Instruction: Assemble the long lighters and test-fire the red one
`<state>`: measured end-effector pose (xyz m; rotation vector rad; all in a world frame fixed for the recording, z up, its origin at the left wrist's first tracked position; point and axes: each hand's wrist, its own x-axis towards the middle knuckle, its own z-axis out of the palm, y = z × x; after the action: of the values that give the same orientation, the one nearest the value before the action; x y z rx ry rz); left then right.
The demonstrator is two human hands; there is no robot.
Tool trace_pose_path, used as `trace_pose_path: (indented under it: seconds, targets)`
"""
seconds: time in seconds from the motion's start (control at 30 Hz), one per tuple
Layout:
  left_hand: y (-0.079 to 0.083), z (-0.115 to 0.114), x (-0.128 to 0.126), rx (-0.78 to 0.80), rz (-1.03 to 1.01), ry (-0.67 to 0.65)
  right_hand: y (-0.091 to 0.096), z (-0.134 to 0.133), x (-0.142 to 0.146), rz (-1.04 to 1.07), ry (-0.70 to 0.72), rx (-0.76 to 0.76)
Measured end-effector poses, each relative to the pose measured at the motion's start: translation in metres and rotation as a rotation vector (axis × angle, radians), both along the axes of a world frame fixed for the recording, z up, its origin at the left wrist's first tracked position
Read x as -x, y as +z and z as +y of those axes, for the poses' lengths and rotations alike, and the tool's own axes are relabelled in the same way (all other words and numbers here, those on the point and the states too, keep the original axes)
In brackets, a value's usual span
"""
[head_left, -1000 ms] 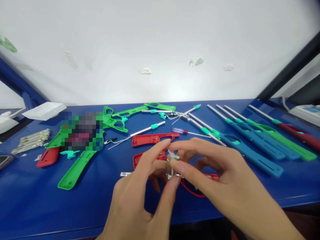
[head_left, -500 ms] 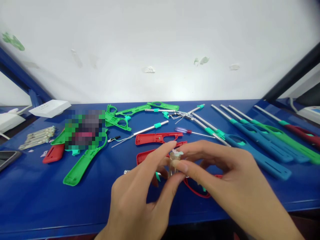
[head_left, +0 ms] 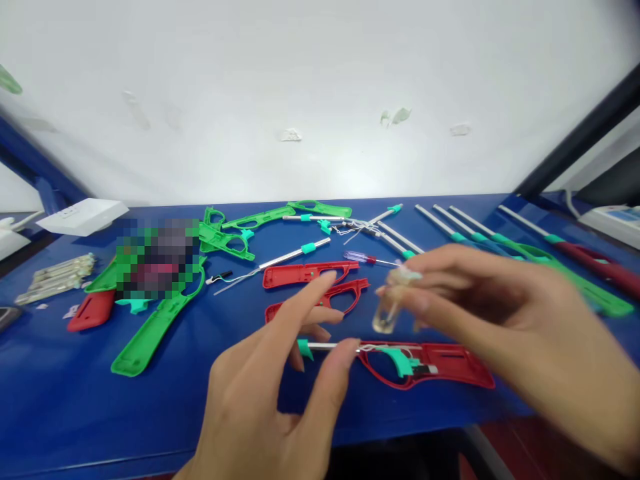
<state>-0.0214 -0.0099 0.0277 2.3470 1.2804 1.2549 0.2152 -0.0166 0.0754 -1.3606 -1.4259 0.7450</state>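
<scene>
My right hand (head_left: 480, 320) pinches a small clear lighter fuel tank (head_left: 387, 310) by its whitish top end, tilted in the air. Empty, with thumb and fingers apart, my left hand (head_left: 285, 373) hovers at the near side of the table. Under and beside its fingertips lies a red lighter half-shell (head_left: 450, 367), with a green trigger (head_left: 400, 361), thin wires and a metal rod (head_left: 323, 346) laid along it. My left fingers partly cover the rod. Just beyond are two more red half-shells (head_left: 307, 275), partly behind that hand.
Green half-shells (head_left: 155, 333) lie left, near a blurred patch. Several clear tanks (head_left: 57, 277) are at far left, beside a white box (head_left: 83, 217). A screwdriver (head_left: 363, 257) and metal rods (head_left: 295, 253) lie mid-table. Long lighters (head_left: 575, 250) line the right, partly behind my right hand.
The hands have parted. My left hand has let go of the clear fuel tank, and my right hand has carried it rightward. The red half-shell beneath now shows more fully.
</scene>
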Motion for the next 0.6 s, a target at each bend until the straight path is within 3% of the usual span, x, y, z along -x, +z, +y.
trace_pose_path:
  seconds: [0.1, 0.27, 0.43, 0.6]
  targets:
    - [0.0, 0.003, -0.003, -0.051, -0.008, -0.085, -0.004, -0.012, -0.035, -0.172, -0.118, -0.038]
    - [-0.011, 0.006, -0.021, -0.116, 0.041, -0.264, -0.034, -0.043, -0.079, -0.4, -0.199, 0.032]
    - [-0.025, 0.0, -0.033, -0.177, 0.163, -0.312, -0.061, -0.064, -0.095, -0.49, -0.151, 0.084]
    - [-0.027, -0.001, -0.036, -0.177, 0.258, -0.332, -0.071, -0.072, -0.09, -0.53, -0.117, 0.066]
